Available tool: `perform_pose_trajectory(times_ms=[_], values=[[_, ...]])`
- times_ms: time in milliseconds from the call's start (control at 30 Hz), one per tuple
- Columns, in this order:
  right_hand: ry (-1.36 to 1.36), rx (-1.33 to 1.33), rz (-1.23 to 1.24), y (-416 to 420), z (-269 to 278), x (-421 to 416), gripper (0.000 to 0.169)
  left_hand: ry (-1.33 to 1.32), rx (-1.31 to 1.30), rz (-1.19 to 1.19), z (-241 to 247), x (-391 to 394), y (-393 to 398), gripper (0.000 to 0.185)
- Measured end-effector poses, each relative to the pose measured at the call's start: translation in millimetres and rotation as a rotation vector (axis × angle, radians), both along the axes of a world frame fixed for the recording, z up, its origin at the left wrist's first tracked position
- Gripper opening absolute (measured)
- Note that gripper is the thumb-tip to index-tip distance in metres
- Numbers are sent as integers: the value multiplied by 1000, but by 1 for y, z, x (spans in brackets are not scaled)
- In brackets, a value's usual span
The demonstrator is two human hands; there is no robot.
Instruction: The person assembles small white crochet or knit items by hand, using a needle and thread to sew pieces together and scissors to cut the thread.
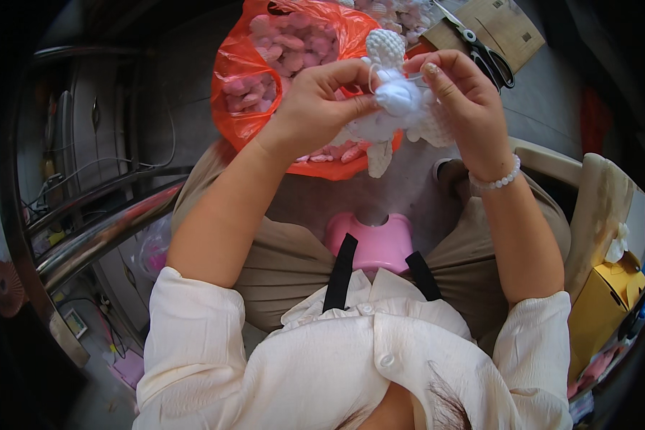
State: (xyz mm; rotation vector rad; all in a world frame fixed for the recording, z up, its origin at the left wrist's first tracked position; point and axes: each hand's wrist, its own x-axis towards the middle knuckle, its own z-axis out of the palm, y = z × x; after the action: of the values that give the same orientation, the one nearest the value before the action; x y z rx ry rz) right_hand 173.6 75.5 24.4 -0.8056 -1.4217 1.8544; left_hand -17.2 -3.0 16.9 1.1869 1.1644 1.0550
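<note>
My left hand (325, 99) pinches a white crocheted piece with a fluffy white wad of stuffing (396, 98) bulging from it. A knobbly white crocheted part (385, 49) sticks up above, and a flat cream crocheted part (379, 159) hangs below. To the right, my right hand (465, 102) has its thumb and forefinger together on a thin white yarn (416, 78) running from the piece. More white crochet (431, 124) lies behind its fingers, partly hidden. Beneath both hands stands a red plastic bag (231, 67) filled with pink crocheted pieces (293, 43).
Black-handled scissors (489, 62) lie on a cardboard piece (494, 32) at the top right. More pale crocheted pieces (403, 16) sit behind the bag. A pink plastic stool (371, 242) stands between my knees. A metal rail (107, 236) is at left, a yellow box (604, 306) at right.
</note>
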Motion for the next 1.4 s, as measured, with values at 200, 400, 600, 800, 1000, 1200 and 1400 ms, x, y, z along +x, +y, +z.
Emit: perform_pose_trajectory(times_ms=[200,400,600,800,1000,1200,1400], values=[[176,-48,-75,8,-1,-9,49,-474,98,172,20,-12,3,18],[-143,-17,386,-24,-3,-9,65,-541,119,129,25,-6,-1,21],[19,-128,439,-13,18,-3,65,-341,222,101,26,-15,0,19],[-200,111,197,-3,-32,7,46,-519,319,268,24,-32,7,15],[-755,162,274,36,-84,21,65,-484,304,218,26,-75,10,18],[-258,221,139,32,-61,9,60,-187,95,279,22,-23,3,11],[125,-182,42,32,2,11,26,278,221,216,13,0,-3,5]])
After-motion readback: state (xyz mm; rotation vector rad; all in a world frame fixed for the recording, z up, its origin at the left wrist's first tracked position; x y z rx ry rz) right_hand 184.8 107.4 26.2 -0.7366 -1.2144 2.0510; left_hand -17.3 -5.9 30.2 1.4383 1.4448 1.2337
